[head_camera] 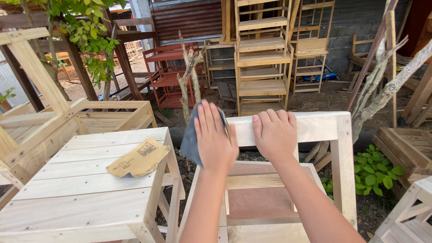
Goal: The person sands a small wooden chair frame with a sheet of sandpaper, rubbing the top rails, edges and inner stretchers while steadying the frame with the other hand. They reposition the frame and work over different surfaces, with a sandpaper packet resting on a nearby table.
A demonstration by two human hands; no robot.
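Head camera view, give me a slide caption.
Left hand presses sandpaper on a wooden frame; right hand steadies it.

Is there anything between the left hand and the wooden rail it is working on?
Yes. A dark sheet of sandpaper lies under the left hand, between its palm and the rail. The right hand rests directly on the rail, with nothing visible between.

The sandpaper (191, 139) is a dark grey-blue sheet, held flat against the left end of the rail (315, 127) and hanging past it below. The rail is a pale, bare wooden bar, level, topping an upright frame whose right post drops straight down from its end
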